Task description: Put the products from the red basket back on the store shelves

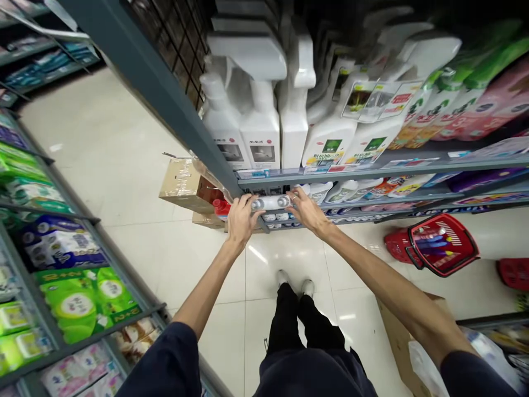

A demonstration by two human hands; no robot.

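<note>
I stand in a shop aisle facing a grey shelf rack [372, 168]. Both arms reach forward to a lower shelf. My left hand [241, 216] is closed round the left end of a white pack of small bottles [270, 203]. My right hand [305, 208] grips the pack's right end with its fingers curled over it. More white bottles [322, 190] stand on the same shelf just to the right. The shelf above carries tall white spray bottles [260, 127] and white jugs [330, 138].
A cardboard box [185, 184] lies on the floor left of the rack, with a red-capped item [221, 207] beside it. A red shopping basket [438, 245] sits on the tiled floor at the right. Another cardboard box [397, 336] is near my right elbow. Packs of tissue [78, 303] fill the left shelves.
</note>
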